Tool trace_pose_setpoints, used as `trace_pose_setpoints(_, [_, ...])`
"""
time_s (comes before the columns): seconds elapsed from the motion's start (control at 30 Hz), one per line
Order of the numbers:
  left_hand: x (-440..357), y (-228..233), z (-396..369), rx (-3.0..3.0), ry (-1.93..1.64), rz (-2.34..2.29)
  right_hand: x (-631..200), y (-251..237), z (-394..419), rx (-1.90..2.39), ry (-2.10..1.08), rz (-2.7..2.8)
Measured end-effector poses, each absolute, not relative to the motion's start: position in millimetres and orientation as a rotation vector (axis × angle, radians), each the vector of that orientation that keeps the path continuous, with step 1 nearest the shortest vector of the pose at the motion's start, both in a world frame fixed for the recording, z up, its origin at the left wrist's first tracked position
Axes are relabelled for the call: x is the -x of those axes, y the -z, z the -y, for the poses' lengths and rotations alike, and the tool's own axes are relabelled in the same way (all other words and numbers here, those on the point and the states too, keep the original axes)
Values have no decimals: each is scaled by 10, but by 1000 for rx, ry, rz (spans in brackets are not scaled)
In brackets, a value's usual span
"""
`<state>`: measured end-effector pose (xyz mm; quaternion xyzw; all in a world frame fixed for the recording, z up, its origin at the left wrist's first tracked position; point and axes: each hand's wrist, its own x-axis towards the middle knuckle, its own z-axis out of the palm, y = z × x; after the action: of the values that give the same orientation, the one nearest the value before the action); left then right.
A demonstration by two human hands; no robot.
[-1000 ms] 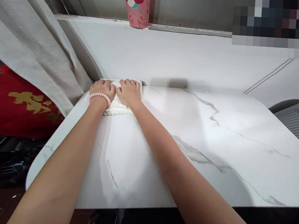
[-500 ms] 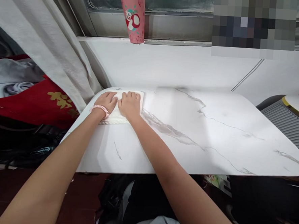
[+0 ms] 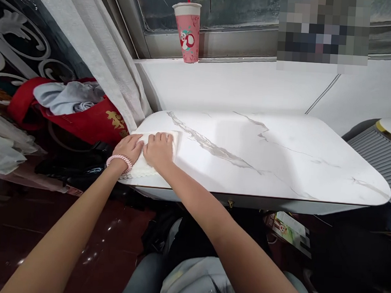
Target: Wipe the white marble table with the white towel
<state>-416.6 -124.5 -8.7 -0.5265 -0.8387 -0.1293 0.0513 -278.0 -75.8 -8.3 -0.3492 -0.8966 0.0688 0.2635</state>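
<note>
Pink paper cup [image 3: 188, 32] with red straw top centre on sill, contents unseen, white cloth [image 3: 148, 166] centre-left on marble table [image 3: 263, 164], left hand [image 3: 128, 147] and right hand [image 3: 158, 151] side by side, fingers flat, unclenched, pressing on it

A lived-in home: marble worktop [image 3: 263, 168] under a curtained window [image 3: 224, 7], drink cup [image 3: 188, 31] at 12 o'clock, clothes [image 3: 69, 99] piled at 9.

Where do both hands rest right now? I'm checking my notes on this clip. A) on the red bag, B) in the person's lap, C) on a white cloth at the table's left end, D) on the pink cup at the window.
C: the left hand and right hand lie flat, side by side, on the white cloth at the left end of the marble table.
</note>
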Motion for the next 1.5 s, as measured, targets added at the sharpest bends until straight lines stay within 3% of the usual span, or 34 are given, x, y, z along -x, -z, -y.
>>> trace_pose_setpoints(0.33, [3359,167,1688,1484,387,2568,2069,149,1070,823,-164,2475])
trace_pose_setpoints(0.63, [2887,34,1117,1629,320,2598,1706,131,660,1000,-114,2475])
trace_pose_setpoints(1.5, [3876,65,-1112,1715,493,2545,2692,156,-1426,1214,-149,2304])
